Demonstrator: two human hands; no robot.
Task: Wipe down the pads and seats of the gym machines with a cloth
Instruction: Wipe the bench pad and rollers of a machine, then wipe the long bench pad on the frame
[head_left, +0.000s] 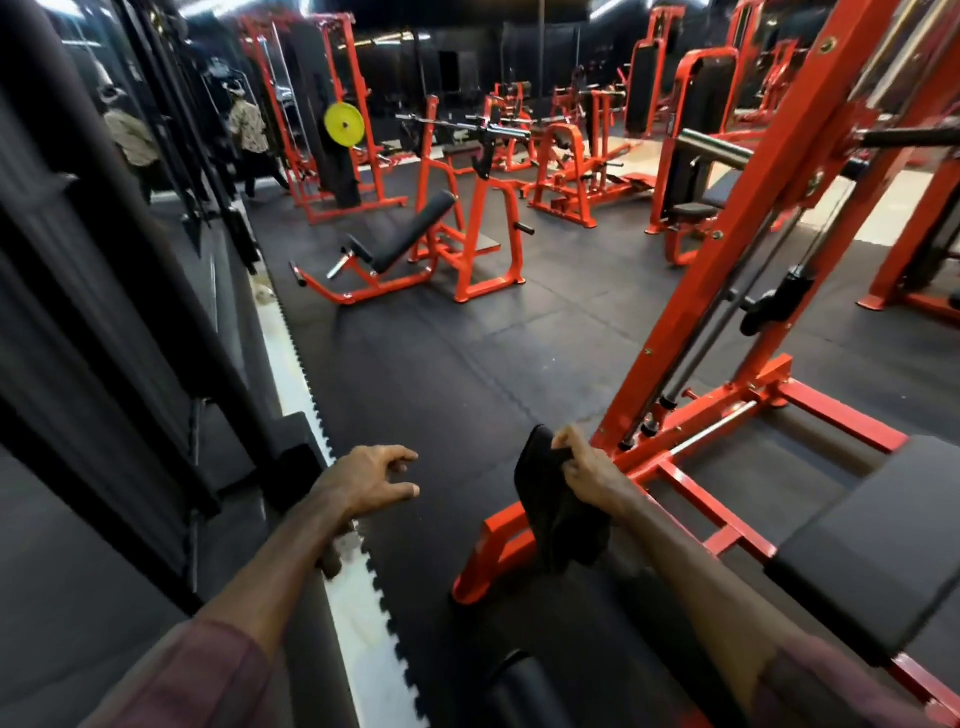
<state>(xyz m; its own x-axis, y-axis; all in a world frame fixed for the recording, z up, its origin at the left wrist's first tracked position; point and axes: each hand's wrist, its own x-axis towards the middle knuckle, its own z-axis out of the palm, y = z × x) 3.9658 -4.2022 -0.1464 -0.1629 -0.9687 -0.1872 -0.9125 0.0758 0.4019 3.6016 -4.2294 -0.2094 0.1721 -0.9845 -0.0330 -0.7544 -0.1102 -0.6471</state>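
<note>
My right hand (584, 470) grips a black cloth (553, 514) that hangs down over the floor, in front of the red frame of a cable machine (727, 270). My left hand (376, 480) hovers empty with fingers spread and loosely bent, above the black floor mat. A black seat pad (883, 551) of the near machine lies low at the right, beyond my right forearm. A black roller pad (519, 696) shows at the bottom edge. Farther off stands an incline bench with a black back pad (410, 231).
Black mirrored wall panels (104, 312) run along the left, with a white floor strip (358, 587) at their foot. Several red machines fill the far room, one with a yellow weight plate (344, 123). Another person (249, 135) stands at the far left. Black rubber matting (467, 364) covers the floor.
</note>
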